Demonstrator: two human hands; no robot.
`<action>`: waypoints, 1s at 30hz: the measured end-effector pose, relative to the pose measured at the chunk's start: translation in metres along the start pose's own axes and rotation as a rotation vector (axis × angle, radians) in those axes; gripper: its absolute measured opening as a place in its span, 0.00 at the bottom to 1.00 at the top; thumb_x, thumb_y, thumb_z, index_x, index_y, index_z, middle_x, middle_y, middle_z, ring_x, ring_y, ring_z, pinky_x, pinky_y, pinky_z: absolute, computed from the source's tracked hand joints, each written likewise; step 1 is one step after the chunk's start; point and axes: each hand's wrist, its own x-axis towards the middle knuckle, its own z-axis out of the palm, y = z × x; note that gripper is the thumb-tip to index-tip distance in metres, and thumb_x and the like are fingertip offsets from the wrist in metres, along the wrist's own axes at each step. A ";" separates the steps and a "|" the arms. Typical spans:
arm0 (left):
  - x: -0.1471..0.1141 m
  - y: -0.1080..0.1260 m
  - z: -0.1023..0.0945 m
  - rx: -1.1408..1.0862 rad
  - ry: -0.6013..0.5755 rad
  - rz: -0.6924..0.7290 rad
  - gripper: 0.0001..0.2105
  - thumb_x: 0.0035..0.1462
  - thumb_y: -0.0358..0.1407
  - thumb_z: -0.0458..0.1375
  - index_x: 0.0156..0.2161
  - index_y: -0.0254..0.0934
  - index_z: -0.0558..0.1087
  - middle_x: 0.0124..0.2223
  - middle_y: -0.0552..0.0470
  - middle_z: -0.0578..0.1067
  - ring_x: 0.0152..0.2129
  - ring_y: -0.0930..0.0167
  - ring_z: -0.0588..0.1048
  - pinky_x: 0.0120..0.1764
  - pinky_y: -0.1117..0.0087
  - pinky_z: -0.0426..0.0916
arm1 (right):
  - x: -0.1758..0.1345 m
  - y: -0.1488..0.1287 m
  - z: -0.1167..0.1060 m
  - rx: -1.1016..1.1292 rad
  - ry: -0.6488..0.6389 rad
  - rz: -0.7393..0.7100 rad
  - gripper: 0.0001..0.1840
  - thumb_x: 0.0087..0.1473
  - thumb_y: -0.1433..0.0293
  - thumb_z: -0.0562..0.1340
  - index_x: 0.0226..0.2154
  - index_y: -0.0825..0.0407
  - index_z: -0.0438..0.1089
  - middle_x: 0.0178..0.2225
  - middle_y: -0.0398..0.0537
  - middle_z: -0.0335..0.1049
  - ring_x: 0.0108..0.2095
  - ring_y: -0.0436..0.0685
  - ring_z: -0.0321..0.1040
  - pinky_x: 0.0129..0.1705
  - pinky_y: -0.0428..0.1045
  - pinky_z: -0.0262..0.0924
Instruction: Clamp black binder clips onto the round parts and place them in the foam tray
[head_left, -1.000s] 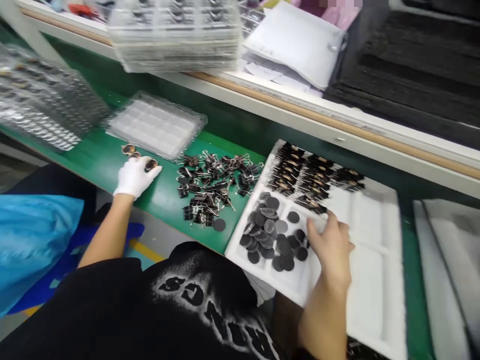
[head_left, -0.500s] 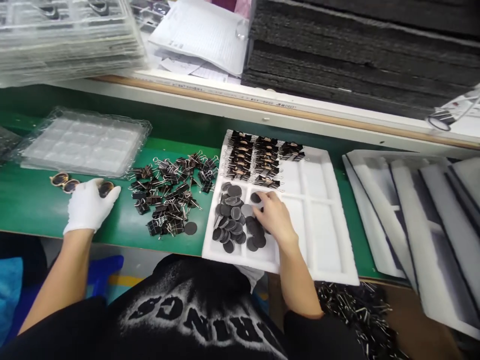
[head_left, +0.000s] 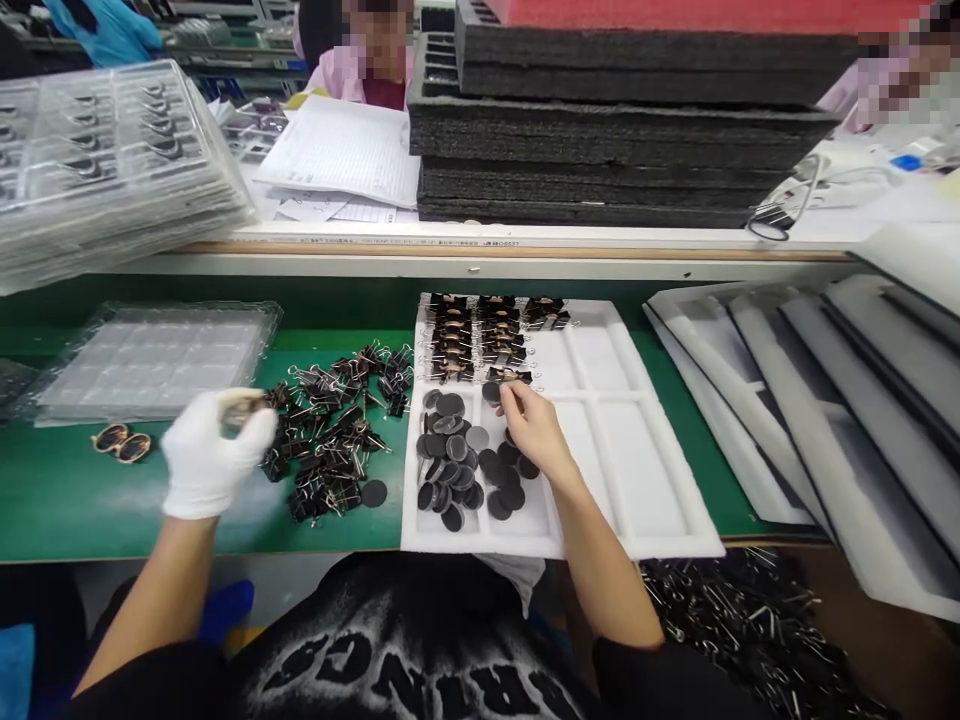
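My left hand (head_left: 217, 450), in a white glove, is raised above the green bench with its fingers curled round a small round-lensed pair of sunglasses (head_left: 241, 408), which is blurred and partly hidden. To its left, another gold-rimmed pair of round sunglasses (head_left: 121, 443) lies on the bench. My bare right hand (head_left: 536, 425) pinches a dark round disc (head_left: 492, 391) over the white foam tray (head_left: 637, 470). Below those fingertips are heaps of similar dark discs (head_left: 454, 450) in two tray compartments. Black binder clips clamped on small pieces (head_left: 451, 340) stand in rows at the tray's far side.
A pile of loose binder clips (head_left: 330, 430) lies between my hands, beside a single disc (head_left: 373, 493). Clear plastic trays (head_left: 157, 360) rest at the back left. Foam sheets (head_left: 795, 390) lean at the right. Black foam stacks (head_left: 622, 150) and papers (head_left: 345, 150) occupy the shelf; a co-worker sits beyond.
My left hand has lifted one pair of sunglasses off the bench and moved right, toward the clips. My right hand has picked up a disc from the heap. The view has tilted upward.
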 end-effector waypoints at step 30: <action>0.022 0.181 0.057 -0.279 -0.436 0.760 0.29 0.66 0.57 0.59 0.60 0.36 0.73 0.36 0.50 0.84 0.31 0.64 0.83 0.32 0.66 0.67 | -0.011 -0.009 0.027 0.661 -0.252 0.129 0.24 0.52 0.50 0.74 0.43 0.48 0.74 0.32 0.44 0.80 0.31 0.54 0.76 0.40 0.52 0.73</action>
